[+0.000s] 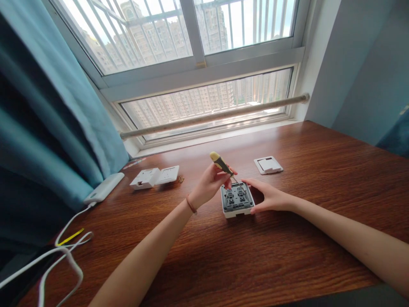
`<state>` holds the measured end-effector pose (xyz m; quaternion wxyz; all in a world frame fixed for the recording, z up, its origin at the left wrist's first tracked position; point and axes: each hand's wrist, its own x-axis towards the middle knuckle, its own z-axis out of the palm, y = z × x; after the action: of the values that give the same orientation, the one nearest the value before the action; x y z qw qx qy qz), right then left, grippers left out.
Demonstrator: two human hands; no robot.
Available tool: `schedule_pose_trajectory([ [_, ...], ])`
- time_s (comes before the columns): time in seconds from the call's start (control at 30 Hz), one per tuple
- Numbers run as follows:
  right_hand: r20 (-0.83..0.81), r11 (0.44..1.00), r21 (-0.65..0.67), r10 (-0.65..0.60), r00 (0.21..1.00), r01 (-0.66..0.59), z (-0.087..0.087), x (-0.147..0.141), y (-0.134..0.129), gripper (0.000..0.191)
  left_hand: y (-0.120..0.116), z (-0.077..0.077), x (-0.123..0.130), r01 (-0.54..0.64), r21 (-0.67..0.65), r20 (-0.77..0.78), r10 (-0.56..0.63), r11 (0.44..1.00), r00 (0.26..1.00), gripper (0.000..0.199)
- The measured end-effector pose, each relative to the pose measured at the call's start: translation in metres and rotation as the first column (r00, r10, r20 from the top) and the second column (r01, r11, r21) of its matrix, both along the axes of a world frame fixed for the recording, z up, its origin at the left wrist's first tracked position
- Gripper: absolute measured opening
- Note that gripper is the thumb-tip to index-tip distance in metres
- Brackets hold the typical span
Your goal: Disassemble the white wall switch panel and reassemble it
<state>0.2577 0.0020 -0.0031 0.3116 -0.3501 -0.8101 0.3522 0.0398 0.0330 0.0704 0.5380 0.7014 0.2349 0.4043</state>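
Observation:
A square switch box, with a white base and a dark grey inner frame, lies on the brown wooden table. My left hand is closed round a screwdriver with a yellow and grey handle, which leans with its shaft down over the frame's upper right part. Where exactly the tip rests is too small to tell. Thumb and fingers of my right hand grip the box along its right side.
At the left lie a white box, a white plate and several small screws. A white cover lies behind my right hand. A white power strip with a cable is near the blue curtain.

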Motion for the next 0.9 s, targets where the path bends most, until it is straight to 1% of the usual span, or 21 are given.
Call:
schedule_pose_trajectory([
  [0.07, 0.001, 1.000, -0.001, 0.001, 1.000, -0.001, 0.001, 0.000, -0.001, 0.090, -0.001, -0.006, 0.003, -0.157, 0.020, -0.014, 0.157, 0.987, 0.987, 0.028],
  [0.13, 0.000, 1.000, 0.004, 0.009, 1.000, -0.009, 0.003, -0.001, -0.002, 0.090, -0.002, -0.012, 0.005, -0.300, 0.039, 0.002, 0.300, 0.953, 0.954, 0.031],
  [0.17, 0.000, 1.000, 0.007, 0.010, 1.000, -0.010, 0.003, -0.001, -0.002, 0.089, -0.003, -0.014, 0.006, -0.334, 0.040, 0.020, 0.334, 0.942, 0.942, 0.032],
  [0.2, 0.001, 1.000, 0.008, 0.009, 1.000, -0.009, 0.003, -0.001, -0.002, 0.089, -0.004, -0.015, 0.008, -0.341, 0.041, 0.035, 0.340, 0.939, 0.940, 0.031],
  [0.3, 0.010, 1.000, 0.003, 0.002, 1.000, -0.002, 0.003, -0.001, -0.002, 0.089, -0.009, -0.011, 0.010, -0.281, 0.035, 0.039, 0.280, 0.959, 0.959, 0.034],
  [0.43, 0.003, 1.000, 0.005, 0.004, 1.000, -0.004, 0.003, -0.001, -0.001, 0.090, -0.014, -0.002, 0.009, -0.191, 0.000, -0.017, 0.191, 0.982, 0.981, 0.033],
  [0.5, 0.003, 1.000, 0.005, -0.004, 1.000, 0.004, 0.002, -0.001, -0.001, 0.090, -0.013, 0.004, 0.008, -0.136, 0.008, -0.051, 0.136, 0.991, 0.989, 0.031],
  [0.63, 0.007, 1.000, -0.005, -0.004, 1.000, 0.005, 0.003, -0.001, -0.001, 0.091, -0.003, 0.016, 0.006, 0.045, 0.007, -0.139, -0.043, 0.999, 0.989, 0.029],
  [0.7, -0.001, 1.000, -0.002, 0.011, 1.000, -0.011, 0.004, -0.001, -0.001, 0.091, 0.002, 0.022, 0.006, 0.135, -0.014, -0.167, -0.136, 0.991, 0.977, 0.029],
  [0.77, -0.007, 1.000, 0.001, 0.022, 1.000, -0.022, 0.006, -0.001, -0.002, 0.090, 0.005, 0.025, 0.005, 0.200, -0.025, -0.182, -0.202, 0.979, 0.962, 0.029],
  [0.83, -0.007, 1.000, 0.001, 0.022, 1.000, -0.022, 0.006, -0.001, -0.002, 0.090, 0.006, 0.026, 0.004, 0.223, -0.027, -0.179, -0.224, 0.974, 0.958, 0.029],
  [0.9, 0.000, 1.000, 0.000, 0.019, 1.000, -0.019, 0.007, -0.001, -0.002, 0.091, 0.006, 0.026, 0.002, 0.213, -0.021, -0.160, -0.213, 0.977, 0.964, 0.028],
])
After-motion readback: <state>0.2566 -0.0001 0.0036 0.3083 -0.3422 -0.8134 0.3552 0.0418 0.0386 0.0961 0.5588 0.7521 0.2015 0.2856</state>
